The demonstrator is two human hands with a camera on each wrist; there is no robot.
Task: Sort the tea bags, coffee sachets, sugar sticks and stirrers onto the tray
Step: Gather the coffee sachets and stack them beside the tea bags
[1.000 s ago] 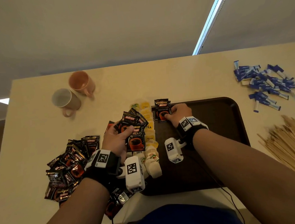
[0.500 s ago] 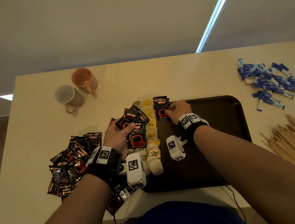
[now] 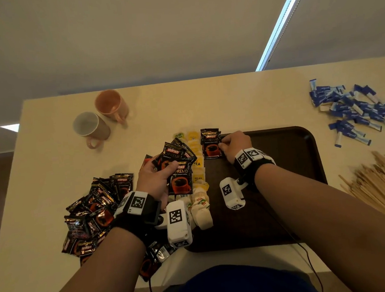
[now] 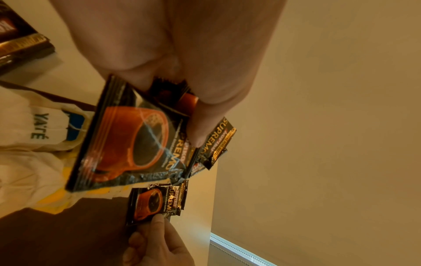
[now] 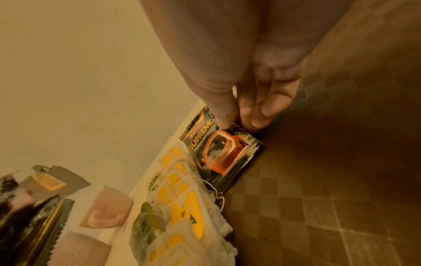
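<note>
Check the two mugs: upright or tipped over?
Tipped. The peach mug and the beige mug both lie on their sides on the table, mouths facing the camera; both look empty.

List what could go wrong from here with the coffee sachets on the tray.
1. The left hand grips a loose fan of coffee sachets under the thumb; one could slip out onto the tea bags below.
2. The right hand pinches a small sachet stack at the tray's far corner, its top edge past the rim; it may tip off onto the table.
</note>
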